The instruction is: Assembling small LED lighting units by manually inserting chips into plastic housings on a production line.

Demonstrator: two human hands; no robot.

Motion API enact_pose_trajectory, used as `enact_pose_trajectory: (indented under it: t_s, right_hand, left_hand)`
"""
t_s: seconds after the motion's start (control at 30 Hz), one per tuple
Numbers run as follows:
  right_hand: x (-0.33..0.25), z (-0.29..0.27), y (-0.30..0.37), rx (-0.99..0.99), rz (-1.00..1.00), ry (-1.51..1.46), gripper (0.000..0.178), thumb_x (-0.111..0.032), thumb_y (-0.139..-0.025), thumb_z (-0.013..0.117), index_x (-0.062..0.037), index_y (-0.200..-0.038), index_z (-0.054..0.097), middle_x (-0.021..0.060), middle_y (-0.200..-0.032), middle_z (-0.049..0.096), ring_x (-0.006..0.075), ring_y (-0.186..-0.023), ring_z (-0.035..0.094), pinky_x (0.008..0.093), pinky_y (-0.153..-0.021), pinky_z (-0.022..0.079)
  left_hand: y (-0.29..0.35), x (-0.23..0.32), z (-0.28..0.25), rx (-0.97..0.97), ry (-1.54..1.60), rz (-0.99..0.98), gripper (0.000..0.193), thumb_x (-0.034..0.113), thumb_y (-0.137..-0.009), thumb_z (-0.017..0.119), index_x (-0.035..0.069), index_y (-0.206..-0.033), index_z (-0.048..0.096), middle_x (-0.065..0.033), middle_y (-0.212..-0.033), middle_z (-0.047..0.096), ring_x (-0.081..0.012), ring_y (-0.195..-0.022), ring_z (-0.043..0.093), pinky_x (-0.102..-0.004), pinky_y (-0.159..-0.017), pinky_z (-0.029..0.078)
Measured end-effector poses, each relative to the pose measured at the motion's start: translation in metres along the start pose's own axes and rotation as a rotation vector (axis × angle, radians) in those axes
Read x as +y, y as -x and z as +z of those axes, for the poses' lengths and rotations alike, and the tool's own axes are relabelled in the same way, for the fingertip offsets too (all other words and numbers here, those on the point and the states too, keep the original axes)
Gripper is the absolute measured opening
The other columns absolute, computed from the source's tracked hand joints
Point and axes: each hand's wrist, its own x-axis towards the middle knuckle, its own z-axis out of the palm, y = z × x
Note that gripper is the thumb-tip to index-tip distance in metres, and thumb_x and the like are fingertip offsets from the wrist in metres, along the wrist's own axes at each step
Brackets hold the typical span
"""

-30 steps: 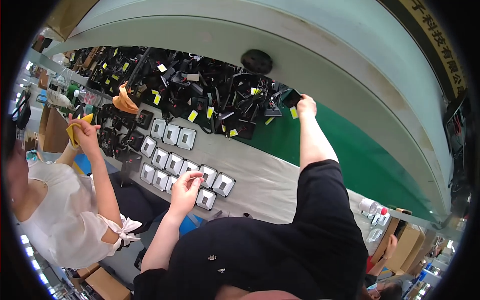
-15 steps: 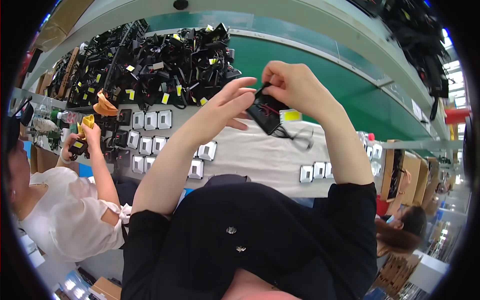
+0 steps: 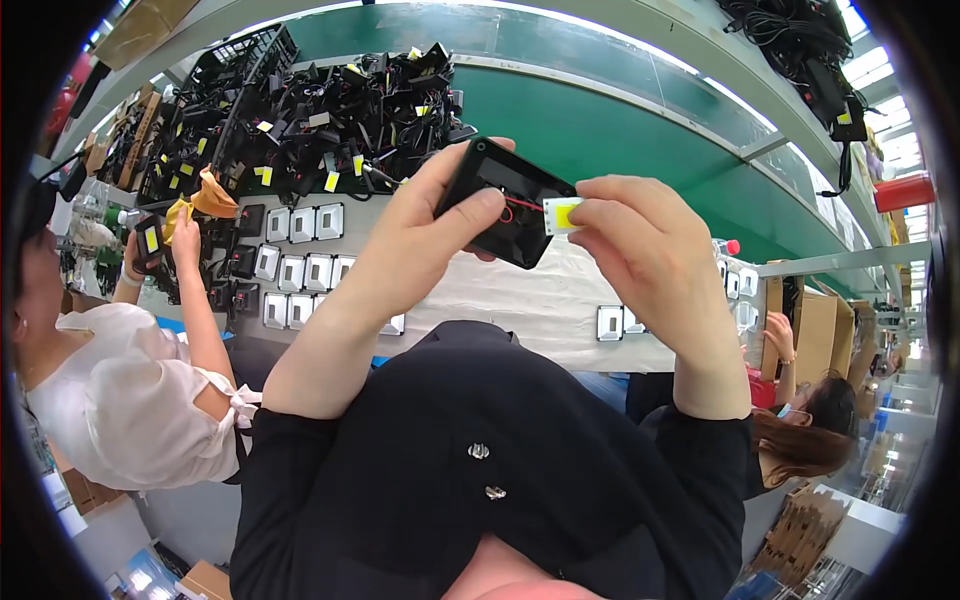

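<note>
While the left hand [image 3: 420, 235] clasps a black rectangular plastic lamp housing [image 3: 505, 203] at chest height, the right hand [image 3: 645, 250] pinches a small yellow-and-white LED chip plate [image 3: 562, 214] at the housing's right edge. A red wire [image 3: 520, 205] links them. The chip seems not yet seated; silver-framed lamp housings [image 3: 300, 265] lie on the bench beyond the grip.

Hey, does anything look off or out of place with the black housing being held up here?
One thing: the small yellow-centred chip plate hangs off the right edge of the black housing on thin red wires, pinched by the right hand, not seated inside. The left hand grips the housing. Nothing looks cracked or spilled.
</note>
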Motion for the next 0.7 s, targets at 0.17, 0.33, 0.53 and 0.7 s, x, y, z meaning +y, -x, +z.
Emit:
enact_pose_trajectory:
  t_s: [0.17,0.33,0.53,0.7]
  right_hand:
    - [-0.023,-0.001,-0.005,0.085,-0.061,0.014,0.026,0.0,-0.063,0.07,-0.0041,-0.087,0.06,0.0083,-0.086,0.058,0.0239,-0.072,0.057,0.0332,-0.061,0.046]
    - [-0.03,0.018,-0.01,0.168,-0.048,-0.042,0.024,0.0,-0.063,0.072,-0.0037,-0.085,0.064,0.0083,-0.086,0.06,0.0227,-0.07,0.057,0.0321,-0.059,0.045]
    - [-0.037,0.028,-0.022,0.316,-0.187,0.049,0.025,-0.005,-0.059,0.074,-0.0055,-0.083,0.067,0.0066,-0.085,0.062,0.0214,-0.07,0.058,0.0317,-0.06,0.043]
    - [-0.042,0.032,-0.026,0.323,-0.24,0.063,0.028,-0.006,-0.057,0.073,-0.0063,-0.085,0.067,0.0056,-0.085,0.062,0.0205,-0.071,0.058,0.0314,-0.061,0.042]
  left_hand:
    - [0.005,-0.005,0.005,0.212,-0.257,0.336,0.027,0.002,-0.08,0.061,0.002,-0.107,0.057,-0.0033,-0.091,0.062,-0.0091,-0.08,0.059,-0.0236,-0.069,0.049]
    - [0.014,0.003,0.005,0.266,-0.49,0.375,0.032,0.002,-0.083,0.059,0.002,-0.115,0.053,0.0009,-0.089,0.058,-0.0047,-0.077,0.053,-0.0196,-0.069,0.044]
    - [0.037,0.014,-0.008,-0.073,-0.028,0.198,0.057,-0.003,-0.077,0.047,-0.001,-0.132,0.036,-0.0062,-0.12,0.05,-0.0109,-0.109,0.048,-0.0261,-0.093,0.038]
    - [0.046,0.019,-0.007,-0.088,-0.086,0.223,0.062,-0.004,-0.075,0.047,-0.002,-0.135,0.032,-0.0086,-0.123,0.048,-0.0126,-0.113,0.046,-0.0274,-0.097,0.035]
